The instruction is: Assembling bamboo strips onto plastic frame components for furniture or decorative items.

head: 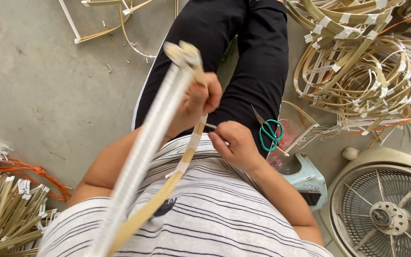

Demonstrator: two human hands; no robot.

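My left hand [198, 102] grips a long bamboo strip frame [143, 152] bound in places with white tape; it runs from my chest up past the hand, blurred close to the camera. My right hand [234, 143] pinches a thin white strand [210, 126] stretched to the frame just below my left hand. Green-handled scissors [268, 133] rest on my right thigh, beside the right hand. I sit in black trousers and a striped shirt.
A tangled heap of taped bamboo hoops [362, 66] lies at the right. A fan grille [386, 209] stands at lower right, with a pale blue stool [308, 181] next to it. Bundled bamboo strips [5, 214] tied with orange cord lie at lower left. Concrete floor [39, 81] at left.
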